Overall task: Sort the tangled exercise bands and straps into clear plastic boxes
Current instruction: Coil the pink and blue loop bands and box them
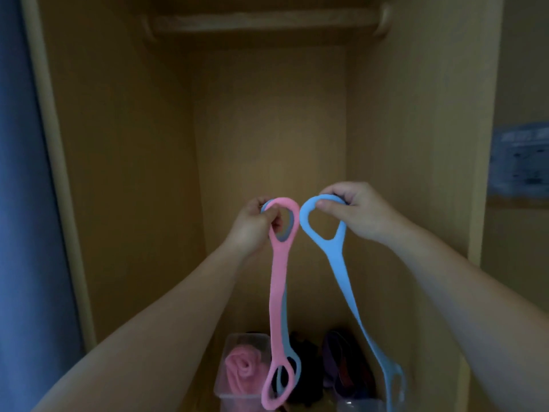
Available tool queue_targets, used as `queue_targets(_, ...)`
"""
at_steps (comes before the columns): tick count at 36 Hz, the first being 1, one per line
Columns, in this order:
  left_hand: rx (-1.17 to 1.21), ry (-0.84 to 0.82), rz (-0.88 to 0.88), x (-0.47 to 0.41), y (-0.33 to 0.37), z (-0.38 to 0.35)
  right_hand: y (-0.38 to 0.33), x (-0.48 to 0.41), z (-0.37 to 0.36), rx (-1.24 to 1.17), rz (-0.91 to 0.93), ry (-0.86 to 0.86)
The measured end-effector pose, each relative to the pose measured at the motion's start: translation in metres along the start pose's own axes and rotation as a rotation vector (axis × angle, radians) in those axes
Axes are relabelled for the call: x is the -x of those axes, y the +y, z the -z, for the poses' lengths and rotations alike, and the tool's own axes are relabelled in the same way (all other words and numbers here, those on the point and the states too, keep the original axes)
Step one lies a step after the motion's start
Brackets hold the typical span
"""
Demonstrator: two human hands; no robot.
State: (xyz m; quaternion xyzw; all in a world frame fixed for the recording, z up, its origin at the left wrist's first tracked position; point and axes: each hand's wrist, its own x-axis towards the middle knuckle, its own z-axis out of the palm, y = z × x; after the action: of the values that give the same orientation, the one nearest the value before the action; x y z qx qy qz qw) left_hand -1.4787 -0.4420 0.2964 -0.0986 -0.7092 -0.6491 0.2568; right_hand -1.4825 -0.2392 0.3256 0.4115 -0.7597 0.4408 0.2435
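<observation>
Both hands are raised inside an open wooden wardrobe [118, 144]; the left hand [255, 224] has its grip closed round the top loop of a pink exercise band [277, 292], thumb and fingers pinching the loop's left side; a second blue band [285, 322] hangs just behind the pink one, its top seemingly in the same grip. The right hand [356, 212] pinches the top loop of a blue exercise band [341, 278], fingers curled over it; the two top loops are touching or nearly so, and the bands dangle apart below. On the wardrobe floor stands a clear plastic box [234, 343] holding a rolled pink band [240, 367]; beside it lie dark straps [344, 367] in a heap; a second clear box [359, 405] shows at the bottom edge.
</observation>
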Motion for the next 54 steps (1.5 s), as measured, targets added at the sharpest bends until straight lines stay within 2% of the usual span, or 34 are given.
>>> queue_targets(5, 0.156, -0.121, 0.026, 0.01, 0.006, -0.01, 0.002, -0.002, -0.016, -0.051, -0.003, -0.017)
queue_targets(9, 0.279, -0.193, 0.036, 0.02, 0.01, -0.014, 0.005, -0.003, -0.029, -0.075, 0.004, 0.041)
queue_targets(15, 0.454, -0.144, 0.052, 0.026, 0.015, -0.015, 0.013, -0.006, -0.042, 0.078, 0.093, 0.147)
queue_targets(18, 0.442, -0.159, 0.049, 0.028, 0.017, -0.014, 0.016, -0.006, -0.048, 0.132, 0.136, 0.189)
queue_targets(21, 0.433, -0.207, 0.051, 0.03, 0.019, -0.009, 0.016, -0.007, -0.052, 0.084, 0.045, 0.197)
queue_targets(25, 0.416, -0.231, 0.059, 0.032, 0.018, -0.002, 0.008, -0.007, -0.048, -0.292, -0.152, 0.041)
queue_targets(29, 0.327, -0.211, 0.054, 0.032, 0.014, 0.0, 0.005, -0.007, -0.047, -0.407, -0.208, 0.009)
queue_targets(37, 0.166, -0.252, 0.028, 0.034, 0.008, 0.006, 0.008, -0.006, -0.052, -0.372, -0.243, 0.006)
queue_targets(45, 0.121, -0.196, -0.013, 0.032, 0.008, 0.004, 0.003, -0.008, -0.054, -0.38, -0.225, 0.011)
queue_targets(54, -0.002, -0.239, 0.027, 0.03, 0.01, 0.008, 0.009, -0.006, -0.057, -0.326, -0.227, -0.015)
